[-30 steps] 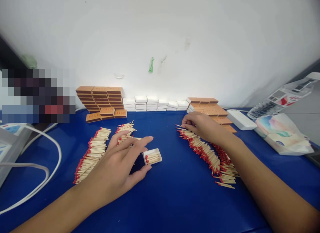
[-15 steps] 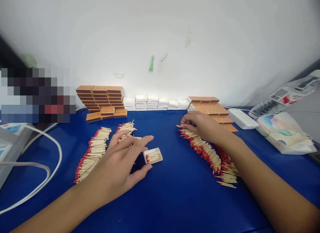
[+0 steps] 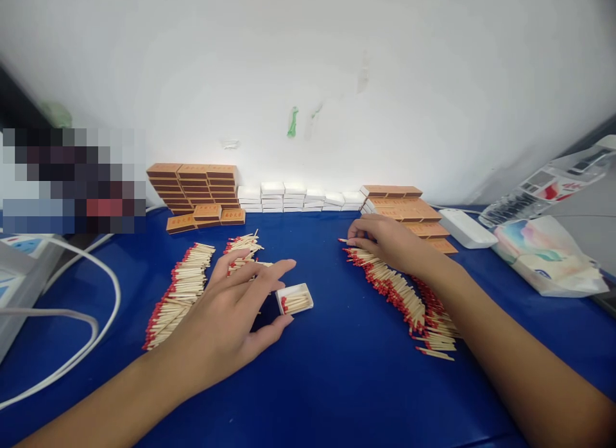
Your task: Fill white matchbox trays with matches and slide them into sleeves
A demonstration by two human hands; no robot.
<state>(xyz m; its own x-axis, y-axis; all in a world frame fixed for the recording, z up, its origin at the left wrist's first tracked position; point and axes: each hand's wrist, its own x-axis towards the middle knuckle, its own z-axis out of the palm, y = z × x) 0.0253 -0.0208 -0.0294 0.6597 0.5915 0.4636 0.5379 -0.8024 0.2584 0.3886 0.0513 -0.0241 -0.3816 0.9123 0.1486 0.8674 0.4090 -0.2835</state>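
A small white matchbox tray (image 3: 310, 292) lies on the blue table with several red-headed matches (image 3: 296, 303) in it. My left hand (image 3: 235, 307) rests around its left side, fingers spread, the thumb by the tray's near corner and the other fingers over a pile of matches (image 3: 244, 242). At the far end of a long row of matches (image 3: 389, 284), the fingers of my right hand (image 3: 382, 239) are pinched on one match, whose red tip (image 3: 341, 241) sticks out to the left. Part of that row is hidden under my right forearm.
Orange matchboxes (image 3: 192, 185) are stacked at the back left, and more orange boxes (image 3: 404, 210) at the back right. White trays (image 3: 293, 198) line the wall between them. White cables (image 3: 113, 287) loop at left; a tissue pack (image 3: 543, 258) and plastic bottle (image 3: 539, 185) lie at right.
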